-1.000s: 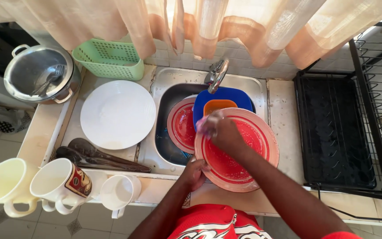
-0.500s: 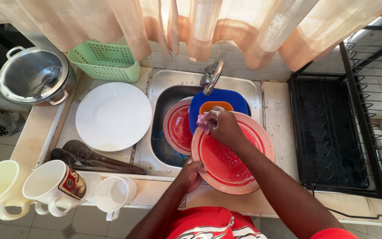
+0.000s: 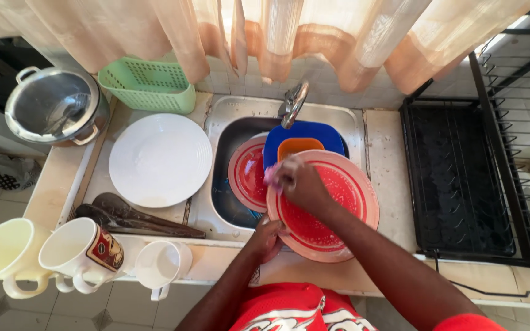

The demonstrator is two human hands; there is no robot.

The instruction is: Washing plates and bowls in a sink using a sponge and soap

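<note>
Big red plate (image 3: 338, 202) w/ pale rim sits tilted over the front right edge of the sink (image 3: 228, 122), its near edge toward the person. Left hand (image 3: 266, 238) grips that near lower-left rim, fingers clamped on the plate edge, thumb on top. Right hand (image 3: 299, 182) presses on the plate's upper-left face, fingers curled together over a small pinkish scrub pad (image 3: 271, 176); can't tell more about the pad, mostly hidden. Suds/droplets speckle the plate's face. Just left of it, partly under it, a second red plate (image 3: 248, 175) leans in the sink basin. Behind both, a blue square plate (image 3: 305, 133) w/ an orange bowl (image 3: 299, 147) on it, touching the big plate's far rim. Metal tap (image 3: 292, 104) pokes over the basin from the back wall. Left of the sink on the bench (image 3: 394, 159): white round plate (image 3: 161, 160), dark wooden spoons (image 3: 136, 216) lying just in front of it. Near front edge: three mugs in a row – pale yellow mug (image 3: 1, 254), white mug w/ red pattern (image 3: 81, 251), small white cup (image 3: 161, 265). Back left: green plastic basket (image 3: 148, 84), steel pot (image 3: 56, 107) beside it. Right of the sink, well apart from the hands: black dish rack (image 3: 461, 178). Peach curtain (image 3: 277, 30) hangs over the back.
</note>
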